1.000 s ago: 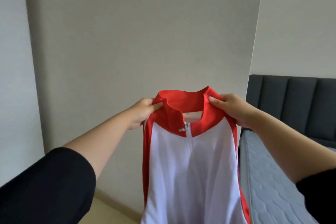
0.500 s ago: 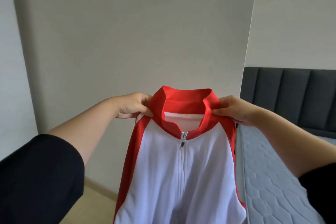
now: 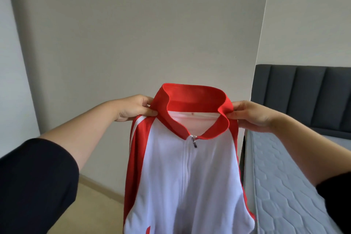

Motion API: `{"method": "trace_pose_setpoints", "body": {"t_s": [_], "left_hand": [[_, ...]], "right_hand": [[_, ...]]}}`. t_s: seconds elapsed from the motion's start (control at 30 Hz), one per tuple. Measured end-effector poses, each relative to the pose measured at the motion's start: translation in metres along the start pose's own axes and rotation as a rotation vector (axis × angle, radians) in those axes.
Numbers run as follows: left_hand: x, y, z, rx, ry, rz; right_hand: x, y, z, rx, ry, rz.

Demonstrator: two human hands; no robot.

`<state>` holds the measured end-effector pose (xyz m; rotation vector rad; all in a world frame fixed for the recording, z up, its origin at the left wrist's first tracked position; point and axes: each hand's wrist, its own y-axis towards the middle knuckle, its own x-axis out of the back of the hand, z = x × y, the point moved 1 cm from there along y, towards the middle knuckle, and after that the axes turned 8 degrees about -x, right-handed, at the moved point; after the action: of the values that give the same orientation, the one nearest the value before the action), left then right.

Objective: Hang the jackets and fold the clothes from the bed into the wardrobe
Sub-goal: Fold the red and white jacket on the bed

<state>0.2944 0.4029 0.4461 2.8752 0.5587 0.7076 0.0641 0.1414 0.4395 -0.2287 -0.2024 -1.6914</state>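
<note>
While pinched only at the collar corners, could slip or droop if either grip loosens, since no hanger or wardrobe shows. Left hand (image 3: 135,108) and right hand (image 3: 250,116) thumb-and-finger clamped on the red-and-white jacket (image 3: 188,173), held up mid-air, zipped, beside the bed (image 3: 284,186). Arms outstretched, level, spread apart, palms inward.

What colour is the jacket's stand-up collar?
Red, on the white zip-front jacket; its stand-up collar shows clearly in the head view.
</note>
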Motion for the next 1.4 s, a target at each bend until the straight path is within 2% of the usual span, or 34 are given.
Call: {"method": "trace_pose_setpoints", "body": {"t_s": [0.17,0.4,0.47,0.6,0.73,0.83,0.9,1.0,1.1,1.23,1.33,1.4], "left_hand": [[0.001,0.000,-0.005,-0.036,-0.140,-0.040],[-0.009,0.005,-0.016,0.007,-0.130,-0.126],[-0.012,0.008,-0.014,0.012,-0.021,-0.148],[-0.022,0.011,-0.008,-0.073,0.296,-0.161],[-0.026,0.010,-0.006,-0.002,0.393,-0.022],[-0.035,0.014,-0.006,0.056,0.650,0.077],[-0.038,0.020,-0.007,0.076,0.745,0.045],[-0.035,0.026,-0.006,0.054,0.779,-0.096],[-0.034,0.034,0.000,-0.007,0.700,-0.230],[-0.041,0.053,0.009,-0.101,0.681,-0.393],[-0.038,0.071,0.019,-0.159,0.735,-0.428],[-0.032,0.086,0.027,-0.198,0.880,-0.403]], "right_hand": [[0.001,-0.002,-0.002,0.052,0.104,-0.015],[-0.011,-0.006,0.016,-0.050,0.080,-0.167],[-0.016,-0.005,0.016,-0.064,-0.085,-0.262],[-0.019,-0.002,0.014,-0.037,-0.621,-0.452],[-0.023,-0.001,0.011,-0.154,-0.955,-0.403],[-0.032,0.005,0.005,-0.216,-1.184,-0.425],[-0.032,0.008,0.001,-0.183,-1.178,-0.494],[-0.022,0.010,-0.003,-0.139,-1.037,-0.636],[-0.010,0.015,-0.013,-0.108,-0.846,-0.783],[0.002,0.030,-0.024,-0.070,-0.725,-0.950],[0.011,0.044,-0.027,-0.069,-0.823,-1.007],[0.018,0.054,-0.028,-0.073,-1.024,-1.014]]}}
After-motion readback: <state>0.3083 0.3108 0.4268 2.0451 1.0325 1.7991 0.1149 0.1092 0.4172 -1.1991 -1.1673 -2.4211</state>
